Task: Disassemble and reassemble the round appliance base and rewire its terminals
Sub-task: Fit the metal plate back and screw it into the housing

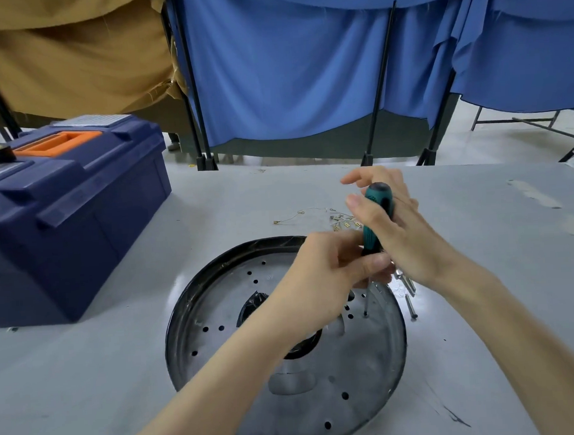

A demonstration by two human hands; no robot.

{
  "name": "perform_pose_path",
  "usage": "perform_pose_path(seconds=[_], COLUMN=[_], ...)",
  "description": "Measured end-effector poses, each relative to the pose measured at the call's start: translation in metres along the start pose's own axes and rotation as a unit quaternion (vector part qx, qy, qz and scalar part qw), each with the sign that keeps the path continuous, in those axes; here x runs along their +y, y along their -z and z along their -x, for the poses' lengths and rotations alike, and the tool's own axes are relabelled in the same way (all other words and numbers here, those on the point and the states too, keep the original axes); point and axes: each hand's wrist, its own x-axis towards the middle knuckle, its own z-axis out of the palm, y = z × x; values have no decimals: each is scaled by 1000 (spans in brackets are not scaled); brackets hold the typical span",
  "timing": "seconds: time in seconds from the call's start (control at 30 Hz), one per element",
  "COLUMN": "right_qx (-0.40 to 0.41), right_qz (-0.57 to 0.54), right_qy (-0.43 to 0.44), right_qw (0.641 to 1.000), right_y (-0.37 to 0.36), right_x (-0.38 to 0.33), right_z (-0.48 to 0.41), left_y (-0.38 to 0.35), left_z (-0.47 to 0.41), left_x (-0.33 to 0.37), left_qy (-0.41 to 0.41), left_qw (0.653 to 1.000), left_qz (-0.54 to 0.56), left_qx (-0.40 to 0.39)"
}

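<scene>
Head view looks down on the round appliance base (354, 380), a black-rimmed disc with a silver perforated metal plate. It lies flat on the grey surface (121, 375), directly below both hands.

The step in hand appears to be driving or loosening a fastener near the plate's right edge. The thin shaft of the teal and black screwdriver (378, 212) runs down to a small hole there. Whether a screw sits under the tip is too small to tell.

To do this well, the shaft should stand square to the plate, with downward pressure kept on the handle so the tip does not skip across the metal. One hand should guide low while the other turns. The base lies loose on the surface, so it may spin unless it is steadied.

The right hand (402, 231) wraps the upper handle loosely. Its thumb and forefinger are extended and its remaining fingers curl behind the grip. The left hand (322, 275) has its fingers curled in, pinching the screwdriver at the bottom of the handle where the shaft begins.

Several loose silver screws (411, 305) lie just beside the base's right rim. Thin wires with brass terminals (312, 211) rest on the surface beyond the hands. A dark blue plastic toolbox with an orange handle (72, 208) stands to the left, well apart from the base.
</scene>
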Motion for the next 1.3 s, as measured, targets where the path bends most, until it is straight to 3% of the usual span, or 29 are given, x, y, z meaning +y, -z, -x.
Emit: perform_pose_path(seconds=[0.07,0.17,0.27,0.37,0.5,0.77,0.87,1.07,1.2,1.3], right_qx=[5,134,183,112,13,76,115,10,66,76], right_qz=[-15,-64,-94,-170,-299,-181,-170,-189,-163,-170], right_qy=[16,104,135,138,124,126,122,115,124,133], right_qw=[1000,983,969,969,946,972,971,975,976,973], right_y=[3,4,4,5,11,11,12,21,14,13], right_x=[-1,-5,-8,-5,2,2,5,6,-1,1], right_z=[-1,3,9,13,13,15,13,15,15,15], left_y=[-4,-5,-4,-3,2,-8,-3,-5,-6,-2], left_z=[1,1,1,2,6,4,6,6,6,5], left_x=[-1,1,0,-3,-4,-8,-4,-6,-6,-4], left_qy=[-6,-4,-9,-16,-7,-17,-14,-3,-26,-18], left_qw=[1000,999,999,999,998,999,998,998,999,998], left_qz=[-16,-15,-8,20,62,36,56,53,0,59], left_qx=[26,35,33,45,-12,32,-16,14,36,12])
